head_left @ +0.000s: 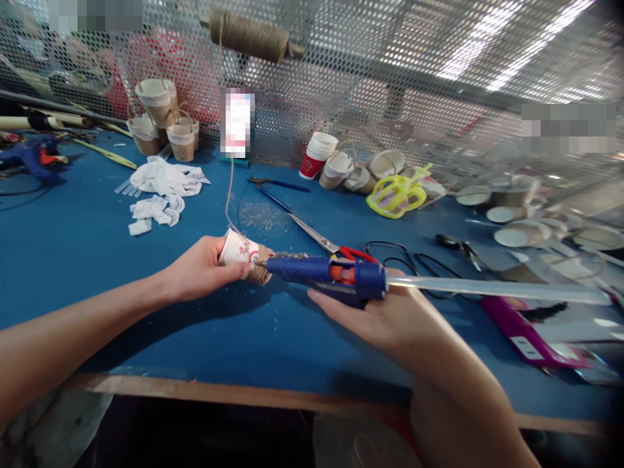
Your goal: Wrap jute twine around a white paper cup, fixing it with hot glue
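In my left hand is a paper cup lying on its side, its right end wrapped in brown twine. A loose strand of twine runs up from the cup past the phone. My right hand grips a blue glue gun, with a long clear glue stick sticking out of its back. The gun's nozzle is at the cup's side by the edge of the twine; whether it touches cannot be told. Fingers of the right hand are partly hidden behind the gun.
A twine spool hangs above a phone. Scissors, pliers, white lace and a yellow basket-like thing lie beyond my hands. Twine-wrapped cups stand at the back left. A purple box lies right. Cables run behind the gun.
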